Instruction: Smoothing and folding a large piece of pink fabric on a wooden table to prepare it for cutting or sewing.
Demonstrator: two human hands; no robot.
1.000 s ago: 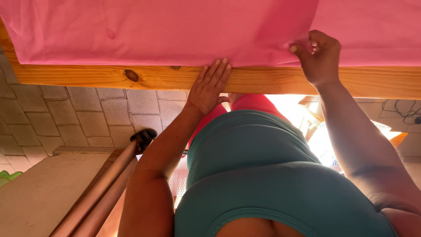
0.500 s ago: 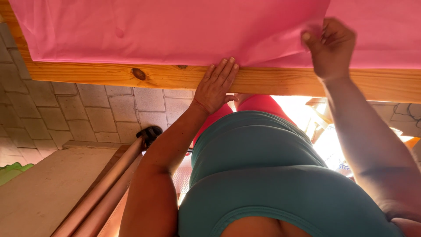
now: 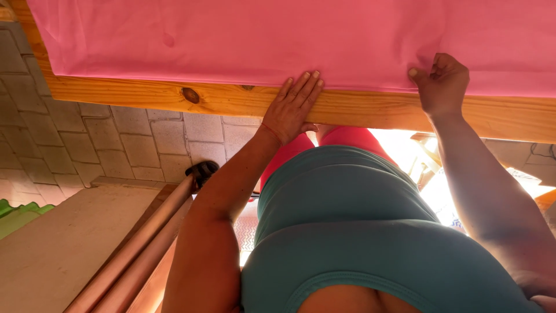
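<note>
A pink cloth (image 3: 243, 40) lies spread over a wooden table whose near edge (image 3: 145, 95) shows as a light plank with a dark knot. My left hand (image 3: 292, 107) rests flat on that edge, fingers together and pointing up, its fingertips touching the cloth's hem. My right hand (image 3: 441, 84) is closed in a pinch on the cloth's hem further right, pressing it near the wood. Below, my teal top and pink legwear fill the lower middle.
Grey paving stones (image 3: 110, 145) cover the ground under the table at left. Two pale poles with a black end (image 3: 150, 232) lean at lower left beside a beige slab (image 3: 58, 249). Bright sunlit wooden pieces (image 3: 428, 156) show at right.
My right hand has come down with the cloth's hem from above the table edge to level with it. The left hand stays pressed on the plank.
</note>
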